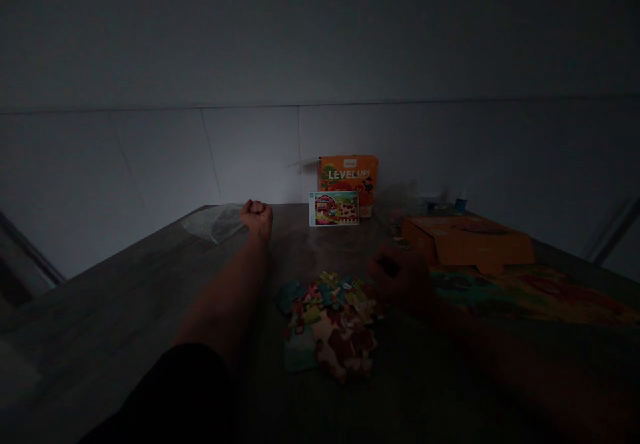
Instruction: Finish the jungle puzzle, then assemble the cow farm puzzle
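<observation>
- Dim light falls on a pale wall (160, 44) with panel seams, behind a dark grey table (115, 291).
- Jigsaw puzzle pieces (327, 324) lie in a loose, overlapping pile on the near middle of the table, between the person's forearms; large ones at the front show brown-and-white cow patches, while others are green, teal, pink and yellow.
- Left hand (257, 217) is clenched in a fist, farther out than the pile, at the right edge of a crumpled clear plastic bag (213, 224); whether it grips the film, I cannot tell.
- Right hand (400, 274) has curled fingers and is just beside the pile's right edge; it is too dark to tell if anything is in its grasp.
- Beyond the pile, a farm picture card (334, 209) with a red barn and cows stands upright in front of an orange "LEVEL UP!" box (350, 171).
- To the right, another orange box (480, 241) lies flat, with a colourful printed sheet (530, 294) nearer the person.
- Behind that box is a small blue object (461, 204), too indistinct to name.
</observation>
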The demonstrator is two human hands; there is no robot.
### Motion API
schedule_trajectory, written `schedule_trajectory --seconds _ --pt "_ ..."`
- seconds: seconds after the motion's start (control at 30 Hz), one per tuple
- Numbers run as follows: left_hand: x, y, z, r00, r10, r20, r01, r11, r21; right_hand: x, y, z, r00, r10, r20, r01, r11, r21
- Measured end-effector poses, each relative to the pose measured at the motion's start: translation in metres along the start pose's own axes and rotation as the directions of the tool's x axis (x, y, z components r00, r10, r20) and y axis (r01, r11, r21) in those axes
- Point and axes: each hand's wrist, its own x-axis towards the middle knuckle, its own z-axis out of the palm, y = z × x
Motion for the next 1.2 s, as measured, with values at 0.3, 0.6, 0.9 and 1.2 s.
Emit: schedule_trajectory --seconds 0.3,0.6,0.9,1.2 --pt "0.01 0.1 0.076 0.817 0.499 0.288 -0.518 0.855 -0.011 -0.002 -0.005 -0.002 0.981 -0.183 0.064 0.187 0.981 -0.06" --pt "-0.051 0.126 0.127 0.721 0.322 0.614 -0.593 0.745 0.305 -0.008 0.0 -0.004 0.953 -0.238 0.185 0.256 0.963 -0.084" --pt "-0.119 0.006 0.103 0.642 -0.372 0.671 -0.664 0.17 0.729 -0.007 0.002 -0.005 0.963 -0.051 0.266 0.112 0.97 -0.216" --pt "-0.133 0.038 -0.032 0.736 -0.531 0.42 -0.632 -0.317 0.707 -0.016 0.0 0.004 0.97 -0.009 0.243 0.071 0.967 -0.245"
